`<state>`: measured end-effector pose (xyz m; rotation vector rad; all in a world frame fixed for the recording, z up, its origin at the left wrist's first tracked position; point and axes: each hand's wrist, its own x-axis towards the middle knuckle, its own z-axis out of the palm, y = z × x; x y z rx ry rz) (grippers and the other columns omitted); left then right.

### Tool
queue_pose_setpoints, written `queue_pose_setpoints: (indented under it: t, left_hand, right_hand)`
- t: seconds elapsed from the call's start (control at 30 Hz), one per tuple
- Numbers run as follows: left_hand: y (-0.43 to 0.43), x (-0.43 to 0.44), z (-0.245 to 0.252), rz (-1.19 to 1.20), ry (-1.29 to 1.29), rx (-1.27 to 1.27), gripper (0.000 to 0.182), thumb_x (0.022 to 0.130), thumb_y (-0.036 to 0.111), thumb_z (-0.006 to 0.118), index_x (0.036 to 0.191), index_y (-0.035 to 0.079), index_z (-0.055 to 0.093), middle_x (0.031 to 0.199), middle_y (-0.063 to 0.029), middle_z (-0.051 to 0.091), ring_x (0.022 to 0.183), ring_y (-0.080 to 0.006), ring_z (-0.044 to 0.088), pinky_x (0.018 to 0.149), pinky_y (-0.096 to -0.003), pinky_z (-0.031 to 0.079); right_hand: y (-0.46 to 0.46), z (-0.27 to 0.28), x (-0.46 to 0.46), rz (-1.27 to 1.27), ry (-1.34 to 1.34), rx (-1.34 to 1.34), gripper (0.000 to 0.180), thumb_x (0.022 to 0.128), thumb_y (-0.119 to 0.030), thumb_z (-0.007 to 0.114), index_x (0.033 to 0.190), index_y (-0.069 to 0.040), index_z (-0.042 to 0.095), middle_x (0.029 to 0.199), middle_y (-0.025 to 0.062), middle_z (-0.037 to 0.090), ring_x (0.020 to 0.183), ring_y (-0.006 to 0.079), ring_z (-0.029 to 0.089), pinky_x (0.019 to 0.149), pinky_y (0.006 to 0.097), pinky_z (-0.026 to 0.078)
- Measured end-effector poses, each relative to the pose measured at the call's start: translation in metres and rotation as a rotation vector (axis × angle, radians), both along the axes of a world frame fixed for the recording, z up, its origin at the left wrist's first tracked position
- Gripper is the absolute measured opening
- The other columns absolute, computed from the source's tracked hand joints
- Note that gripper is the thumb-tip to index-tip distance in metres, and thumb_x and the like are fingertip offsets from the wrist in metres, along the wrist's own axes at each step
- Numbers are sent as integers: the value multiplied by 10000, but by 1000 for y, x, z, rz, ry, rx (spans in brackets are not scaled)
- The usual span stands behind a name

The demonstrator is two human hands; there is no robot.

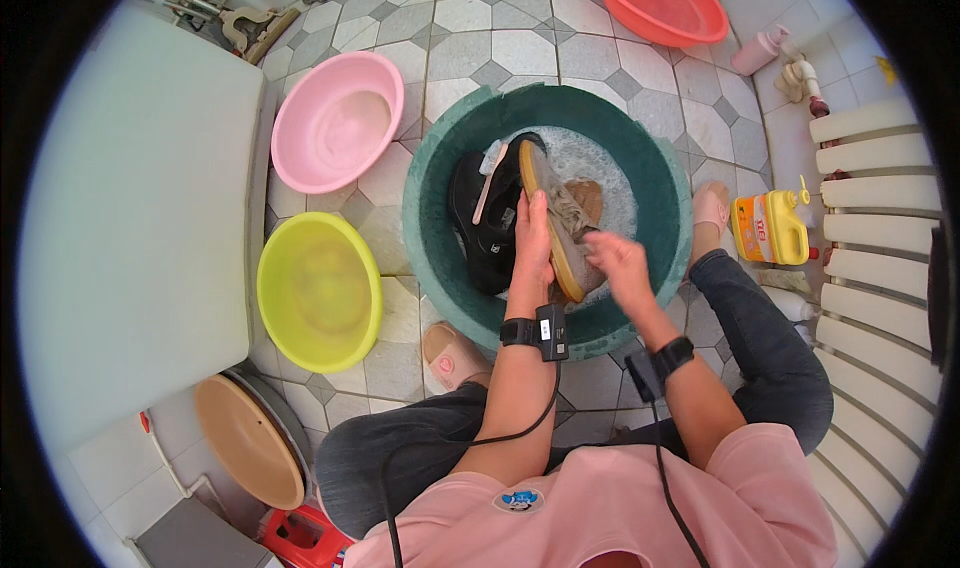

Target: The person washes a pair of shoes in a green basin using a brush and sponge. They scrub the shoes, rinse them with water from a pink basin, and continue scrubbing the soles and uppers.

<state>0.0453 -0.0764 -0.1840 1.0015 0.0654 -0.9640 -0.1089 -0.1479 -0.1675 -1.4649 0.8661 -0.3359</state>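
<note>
My left hand (533,242) is closed around the tan sole of a grey lace-up shoe (559,200), which is tilted on its side above the wash water. My right hand (621,266) is blurred, its bent fingertips at the shoe's opening near the laces; whether they pinch anything is unclear. Both hands are over a large green tub (435,275) of soapy water (611,167). Black shoes (480,245) lie in its left half, and a brush with a pink handle (489,191) rests across them. Behind the grey shoe shows a brown piece (586,199), partly hidden.
A pink basin (337,122) and a yellow-green basin (319,290) stand left, beside a white cabinet-like block (150,215). A red basin (664,5) sits far right. A yellow pump jug (772,225) stands by the white radiator (874,268). Black cables hang from my wrists.
</note>
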Motion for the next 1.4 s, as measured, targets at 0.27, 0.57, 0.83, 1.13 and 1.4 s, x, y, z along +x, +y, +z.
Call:
queue_pose_setpoints:
  t: [0.27,0.57,0.83,1.13,1.4]
  left_hand:
    - [6,3,0,12,64,-88,719,944,245,581,1553,103,225,1476,-104,402,1294,-248,451,1070,-383,379]
    - [-17,-8,-5,219,75,-73,564,1013,372,462,1466,64,326,1343,-114,486,1202,-239,512,1000,-378,434]
    - [-27,-13,-19,149,170,-138,610,1025,468,406,1486,83,296,1399,-126,437,1246,-253,477,1033,-382,407]
    - [-13,-53,1,-248,-388,69,923,855,204,669,1572,69,103,1554,-175,283,1379,-288,362,1122,-396,319]
    - [11,-15,-6,-210,-54,106,840,881,160,674,1557,70,183,1532,-146,342,1341,-253,419,1081,-355,371]
  right_hand:
    - [-88,-117,19,-142,775,-590,370,1010,-298,456,894,-9,655,816,151,669,757,283,668,607,398,521]
    - [-5,-19,18,-50,-132,-223,287,1006,-226,505,1033,12,664,952,136,711,872,280,688,791,399,523]
    - [13,-7,32,-149,267,-702,537,954,-223,539,1390,67,416,1335,285,525,1309,413,441,1096,448,327]
    - [3,-57,9,-501,130,393,366,973,-280,551,979,76,637,963,139,665,856,249,653,720,397,504]
    - [-60,-47,15,-51,485,448,345,854,-222,663,1129,-13,659,991,104,652,885,248,597,769,396,467]
